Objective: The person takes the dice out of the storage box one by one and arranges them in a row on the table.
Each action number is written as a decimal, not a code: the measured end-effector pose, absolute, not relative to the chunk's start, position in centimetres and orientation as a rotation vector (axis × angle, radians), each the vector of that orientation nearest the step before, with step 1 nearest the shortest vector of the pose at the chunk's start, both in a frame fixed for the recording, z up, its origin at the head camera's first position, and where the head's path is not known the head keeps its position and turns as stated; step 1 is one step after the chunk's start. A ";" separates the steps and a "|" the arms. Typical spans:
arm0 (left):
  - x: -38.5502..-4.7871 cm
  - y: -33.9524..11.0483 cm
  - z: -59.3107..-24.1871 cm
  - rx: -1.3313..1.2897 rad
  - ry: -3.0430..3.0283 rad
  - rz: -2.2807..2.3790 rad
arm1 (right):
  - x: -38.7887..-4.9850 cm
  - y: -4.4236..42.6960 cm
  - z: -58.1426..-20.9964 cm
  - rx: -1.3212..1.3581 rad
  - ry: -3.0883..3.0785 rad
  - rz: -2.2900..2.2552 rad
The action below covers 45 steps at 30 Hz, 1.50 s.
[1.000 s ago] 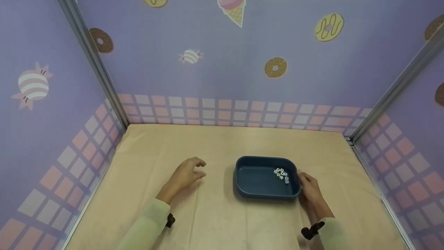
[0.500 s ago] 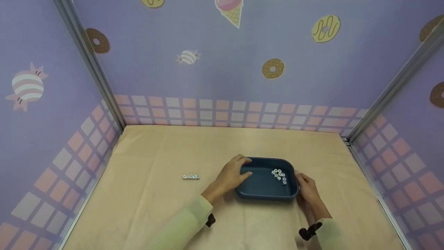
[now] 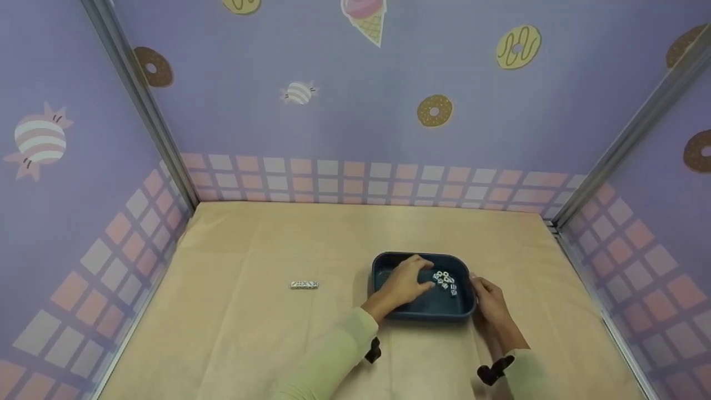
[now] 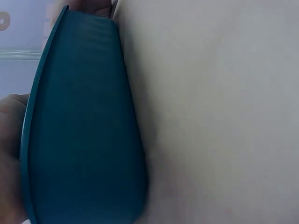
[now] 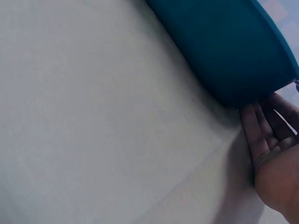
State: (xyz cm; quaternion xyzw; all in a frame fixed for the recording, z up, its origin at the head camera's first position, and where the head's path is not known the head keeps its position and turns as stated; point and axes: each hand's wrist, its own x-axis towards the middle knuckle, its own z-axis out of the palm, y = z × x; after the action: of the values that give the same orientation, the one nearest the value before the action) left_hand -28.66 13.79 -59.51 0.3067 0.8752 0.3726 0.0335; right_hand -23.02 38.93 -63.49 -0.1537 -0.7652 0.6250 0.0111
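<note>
A dark blue rectangular dish [image 3: 433,318] stands on the table, with several small white dice [image 3: 444,279] bunched toward its right end. My left hand [image 3: 402,282] reaches over the rim into the dish; thumb and fingers are spread apart just left of the dice, with nothing between them. At the dish's right end, my right hand [image 3: 494,300] holds the wall, the thumb up by the rim. The right wrist view shows that hand's fingers [image 5: 252,128] against the outside of the dish, low down. In the left wrist view the dish wall [image 4: 84,121] hides most of the left hand.
A short straight row of white dice [image 3: 304,285] lies on the cream tablecloth [image 3: 250,333], left of the dish. Purple panels [image 3: 233,122] with sweets printed on them wall in the table at the back and both sides.
My left hand has moved right, from the table beside the dish into it, uncovering the row of dice. The right hand has stayed at the dish's end.
</note>
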 end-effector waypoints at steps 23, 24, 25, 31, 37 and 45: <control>-29.3 16.4 -62.0 1.007 2.744 0.926 | -23.3 39.0 -63.8 -0.429 -2.420 1.875; -29.3 16.4 -62.1 1.001 2.747 0.913 | -23.2 39.0 -63.9 -0.432 -2.421 1.872; -29.2 16.5 -62.1 0.999 2.748 0.909 | -23.2 39.1 -63.9 -0.439 -2.427 1.871; -29.3 16.6 -62.2 0.953 2.755 0.949 | -23.1 39.0 -63.7 -0.496 -2.437 1.915; -29.5 16.5 -62.3 0.930 2.774 0.898 | -23.2 38.7 -63.6 -0.549 -2.428 1.941; -29.8 16.3 -62.5 0.909 2.812 0.867 | -23.2 38.7 -63.7 -0.544 -2.414 1.947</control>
State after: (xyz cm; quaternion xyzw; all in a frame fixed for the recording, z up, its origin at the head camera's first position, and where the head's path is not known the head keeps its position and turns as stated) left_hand -29.80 16.30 -62.46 0.2951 0.9125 0.2815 0.0307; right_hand -23.16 38.66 -63.70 -0.1729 -0.7667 0.6183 -0.0035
